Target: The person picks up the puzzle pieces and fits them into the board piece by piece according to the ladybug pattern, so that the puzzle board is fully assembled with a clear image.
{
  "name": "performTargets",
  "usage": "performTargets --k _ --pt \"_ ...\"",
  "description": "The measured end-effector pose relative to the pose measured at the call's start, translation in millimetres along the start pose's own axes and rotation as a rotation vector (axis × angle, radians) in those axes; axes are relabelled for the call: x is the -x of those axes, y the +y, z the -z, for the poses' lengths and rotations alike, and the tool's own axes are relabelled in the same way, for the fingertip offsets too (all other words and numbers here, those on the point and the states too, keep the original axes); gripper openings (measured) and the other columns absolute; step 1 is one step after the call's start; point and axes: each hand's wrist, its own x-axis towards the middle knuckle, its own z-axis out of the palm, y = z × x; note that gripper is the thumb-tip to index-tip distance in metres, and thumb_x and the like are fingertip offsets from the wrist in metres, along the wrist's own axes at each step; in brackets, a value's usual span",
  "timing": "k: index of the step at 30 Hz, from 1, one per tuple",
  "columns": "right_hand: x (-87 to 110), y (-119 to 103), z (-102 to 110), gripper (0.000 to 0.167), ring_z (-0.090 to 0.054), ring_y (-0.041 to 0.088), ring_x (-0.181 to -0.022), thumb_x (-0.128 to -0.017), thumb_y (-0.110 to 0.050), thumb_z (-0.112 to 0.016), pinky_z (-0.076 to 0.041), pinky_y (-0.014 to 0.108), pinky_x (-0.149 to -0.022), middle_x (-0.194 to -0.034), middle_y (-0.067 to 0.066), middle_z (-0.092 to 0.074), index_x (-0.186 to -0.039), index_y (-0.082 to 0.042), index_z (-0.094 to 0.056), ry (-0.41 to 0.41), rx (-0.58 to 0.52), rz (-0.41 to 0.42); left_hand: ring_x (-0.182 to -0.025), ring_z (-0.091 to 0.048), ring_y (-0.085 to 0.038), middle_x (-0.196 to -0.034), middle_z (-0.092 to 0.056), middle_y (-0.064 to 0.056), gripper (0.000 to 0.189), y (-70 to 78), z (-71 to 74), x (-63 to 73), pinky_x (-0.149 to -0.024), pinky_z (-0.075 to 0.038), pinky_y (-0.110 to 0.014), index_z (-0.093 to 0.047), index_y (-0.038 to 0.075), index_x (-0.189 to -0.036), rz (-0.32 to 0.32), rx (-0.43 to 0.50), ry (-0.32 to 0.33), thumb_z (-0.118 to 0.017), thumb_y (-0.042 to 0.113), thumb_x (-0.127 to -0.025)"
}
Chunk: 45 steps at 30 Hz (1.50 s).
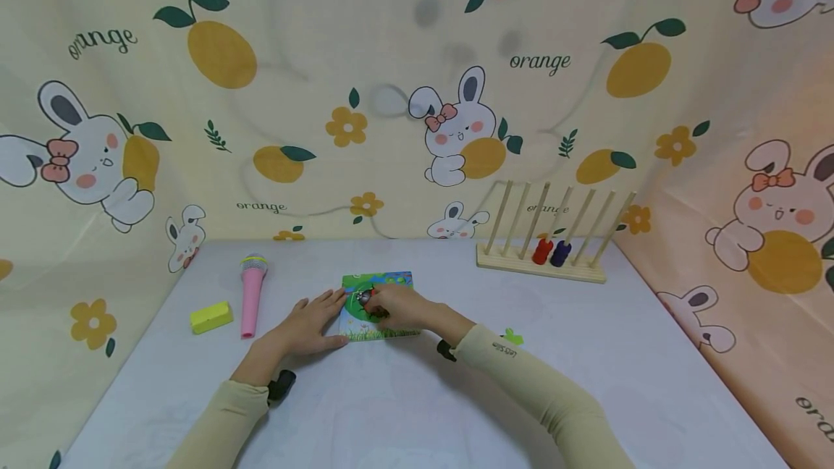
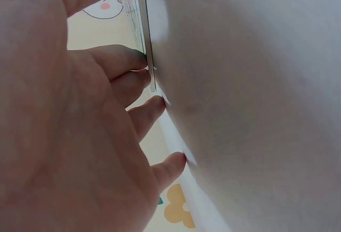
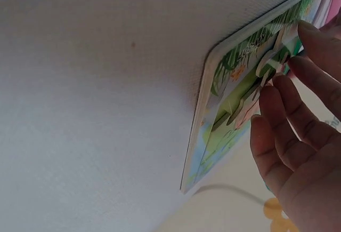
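A colourful picture puzzle board (image 1: 354,323) lies flat on the white table, with grass along its near edge. On it is a ladybug puzzle piece (image 1: 363,298), partly covered by my right hand (image 1: 400,305). Thumb and forefinger pinch a piece there; in the right wrist view its green edge (image 3: 272,64) stands a little above the board. My left hand (image 1: 311,328) rests spread out at the board's left edge, fingertips and thumb touching it. In the left wrist view, the fingers (image 2: 128,61) meet the board's thin side (image 2: 145,21).
Left of the board lie a pink toy microphone (image 1: 251,299) and a yellow block (image 1: 211,317). A wooden peg rack (image 1: 541,266) with red and dark blue pieces stands at the back right. A small green piece (image 1: 513,337) lies beyond my right forearm. Patterned cloth surrounds the table.
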Motion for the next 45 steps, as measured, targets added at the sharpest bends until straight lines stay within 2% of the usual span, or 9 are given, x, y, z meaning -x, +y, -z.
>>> performTargets --k 14,21,24,27,29,31,34,38,45 --pt "0.6 0 1 0.03 -0.05 0.008 -0.085 -0.085 -0.018 -0.081 -0.043 0.022 -0.073 -0.1 -0.002 -0.062 -0.113 -0.011 -0.074 -0.008 -0.02 -0.01 -0.148 -0.022 -0.041 -0.162 -0.025 -0.017 0.086 -1.6 -1.1 -1.5 -0.109 -0.019 -0.073 -0.032 0.0 -0.154 -0.003 -0.014 -0.001 -0.065 0.049 -0.092" --pt "5.2 1 4 0.035 -0.058 0.009 -0.098 -0.086 -0.02 -0.08 -0.048 0.023 -0.084 -0.111 -0.001 -0.064 -0.119 -0.011 -0.072 0.007 -0.036 -0.004 -0.148 -0.022 -0.041 -0.162 -0.026 -0.017 0.086 -1.1 0.3 -2.0 -0.108 -0.019 -0.074 -0.032 -0.001 -0.154 -0.005 -0.012 -0.001 -0.065 0.05 -0.092" --pt "10.3 -2 5 0.04 -0.059 0.014 -0.108 -0.089 -0.025 -0.078 -0.05 0.029 -0.091 -0.121 0.003 -0.063 -0.124 -0.009 -0.069 0.003 0.017 0.01 -0.148 -0.022 -0.041 -0.162 -0.026 -0.017 0.086 -1.3 0.3 -2.8 -0.108 -0.019 -0.073 -0.032 0.0 -0.154 -0.003 -0.015 -0.002 -0.065 0.049 -0.092" --pt "19.5 -7 3 0.056 -0.05 0.02 -0.13 -0.094 -0.037 -0.07 -0.045 0.04 -0.104 -0.144 0.008 -0.053 -0.14 -0.008 -0.057 -0.054 0.109 0.006 -0.148 -0.021 -0.04 -0.163 -0.025 -0.015 0.086 -1.5 -0.6 -3.4 -0.11 -0.018 -0.072 -0.031 0.001 -0.155 0.007 -0.015 -0.009 -0.065 0.049 -0.092" --pt "27.9 -11 0 0.069 -0.035 0.022 -0.144 -0.096 -0.046 -0.063 -0.036 0.048 -0.112 -0.159 0.007 -0.036 -0.151 -0.009 -0.044 -0.111 0.149 -0.002 -0.149 -0.021 -0.039 -0.163 -0.024 -0.015 0.086 -1.3 -1.5 -3.3 -0.11 -0.017 -0.072 -0.03 0.002 -0.155 0.013 -0.012 -0.015 -0.065 0.05 -0.092" --pt "37.0 -16 -5 0.076 -0.022 0.023 -0.15 -0.097 -0.053 -0.057 -0.029 0.054 -0.115 -0.165 0.005 -0.021 -0.156 -0.012 -0.034 -0.151 0.166 -0.011 -0.148 -0.021 -0.04 -0.163 -0.024 -0.015 0.086 -0.9 -2.0 -3.0 -0.11 -0.017 -0.072 -0.031 0.002 -0.155 0.015 -0.004 -0.015 -0.065 0.05 -0.092" --pt "49.9 -21 -11 0.078 -0.014 0.027 -0.152 -0.098 -0.057 -0.051 -0.022 0.06 -0.116 -0.167 0.005 -0.012 -0.158 -0.015 -0.029 -0.175 0.158 -0.018 -0.148 -0.022 -0.041 -0.162 -0.025 -0.017 0.086 0.2 -2.3 -2.8 -0.109 -0.018 -0.073 -0.031 0.001 -0.155 0.011 0.003 -0.012 -0.065 0.049 -0.092" --pt "61.9 -23 -15 0.076 -0.013 0.028 -0.152 -0.099 -0.06 -0.047 -0.02 0.063 -0.115 -0.167 0.006 -0.012 -0.158 -0.016 -0.029 -0.186 0.167 -0.034 -0.148 -0.022 -0.041 -0.162 -0.025 -0.017 0.087 1.5 -2.1 -2.2 -0.109 -0.018 -0.073 -0.032 0.0 -0.154 0.017 0.003 -0.013 -0.065 0.051 -0.091" --pt "66.5 -20 -15 0.075 -0.015 0.027 -0.152 -0.098 -0.06 -0.048 -0.02 0.063 -0.115 -0.166 0.006 -0.015 -0.158 -0.018 -0.031 -0.186 0.169 -0.039 -0.148 -0.022 -0.041 -0.162 -0.026 -0.017 0.087 1.6 -2.0 -2.0 -0.109 -0.019 -0.073 -0.033 -0.001 -0.153 0.022 -0.01 -0.009 -0.066 0.05 -0.091"
